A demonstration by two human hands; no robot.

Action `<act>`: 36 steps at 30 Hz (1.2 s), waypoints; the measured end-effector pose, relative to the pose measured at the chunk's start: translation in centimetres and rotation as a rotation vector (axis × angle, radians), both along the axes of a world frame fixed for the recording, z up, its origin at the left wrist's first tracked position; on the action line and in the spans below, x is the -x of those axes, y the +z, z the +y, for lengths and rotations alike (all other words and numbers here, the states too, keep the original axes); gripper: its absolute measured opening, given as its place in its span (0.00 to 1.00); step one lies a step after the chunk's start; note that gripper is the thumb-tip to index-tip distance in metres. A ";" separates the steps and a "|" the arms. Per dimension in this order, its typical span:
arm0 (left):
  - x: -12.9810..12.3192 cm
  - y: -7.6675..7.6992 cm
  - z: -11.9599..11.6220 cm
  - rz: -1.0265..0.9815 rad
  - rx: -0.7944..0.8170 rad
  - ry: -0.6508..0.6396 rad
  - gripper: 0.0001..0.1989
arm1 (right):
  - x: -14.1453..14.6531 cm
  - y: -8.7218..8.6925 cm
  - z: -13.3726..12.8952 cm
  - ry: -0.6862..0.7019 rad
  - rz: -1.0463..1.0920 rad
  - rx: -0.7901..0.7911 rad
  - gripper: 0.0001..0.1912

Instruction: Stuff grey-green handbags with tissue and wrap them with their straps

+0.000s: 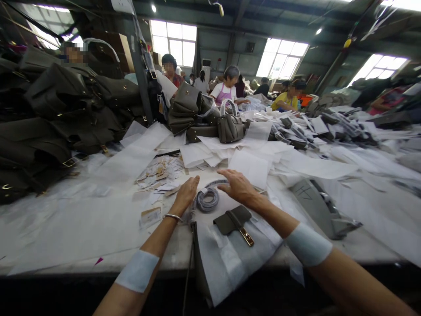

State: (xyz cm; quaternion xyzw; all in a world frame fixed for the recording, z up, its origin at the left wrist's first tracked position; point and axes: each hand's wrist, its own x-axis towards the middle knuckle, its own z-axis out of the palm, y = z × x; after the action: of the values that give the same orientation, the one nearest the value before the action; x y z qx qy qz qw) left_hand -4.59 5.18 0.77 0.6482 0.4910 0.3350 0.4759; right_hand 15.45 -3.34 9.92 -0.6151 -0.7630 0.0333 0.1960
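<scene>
A grey handbag (223, 259), partly covered in pale wrapping, lies in front of me and overhangs the table's near edge. Its dark flap tab (232, 219) carries a gold clasp (246, 237). Above the flap rests a coiled strap (208, 200) in clear plastic wrap, one length running right. My left hand (187, 193) is upright at the coil's left side, fingers stretched forward and partly hidden. To the right, my right hand (239, 188) is open, thumb apart from the fingers, with the strap's loose length close to them. Whether either hand touches the strap is unclear.
Dark handbags (59, 101) are heaped at left. More bags (230, 127) stand ahead among white sheets (251, 166). Tags (161, 173) lie left of centre. A grey bag piece (317, 206) sits right. A post (143, 66) rises at left; several people work beyond.
</scene>
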 end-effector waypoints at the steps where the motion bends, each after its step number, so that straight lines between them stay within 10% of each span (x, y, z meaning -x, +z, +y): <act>1: 0.5 0.0 0.2 0.032 -0.027 -0.001 0.22 | -1.1 0.8 -1.6 -0.037 0.156 0.016 0.16; 5: 1.3 0.2 0.8 0.161 -0.120 -0.040 0.23 | -4.9 1.1 -11.2 -0.184 0.627 0.428 0.19; 9: 0.3 0.5 1.1 0.297 -0.187 -0.133 0.22 | -6.5 -4.6 -21.1 -0.430 0.926 0.937 0.32; 12: -1.2 0.7 0.7 0.434 -0.239 -0.214 0.20 | -5.4 -8.9 -24.7 -0.585 1.252 0.930 0.36; 22: -4.0 1.6 -1.7 0.939 -0.484 -0.236 0.14 | 0.3 -9.9 -22.9 -0.503 2.063 0.704 0.41; 36: -4.8 2.7 -3.3 1.071 -0.592 -0.178 0.13 | 3.9 -10.6 -20.9 -0.795 2.174 0.410 0.39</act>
State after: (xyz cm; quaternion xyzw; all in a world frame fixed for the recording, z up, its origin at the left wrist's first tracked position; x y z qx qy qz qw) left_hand 0.18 1.84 3.43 0.8694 0.4921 0.0442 -0.0106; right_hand 11.59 -24.26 -0.65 -0.4783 0.0705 0.5993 0.6381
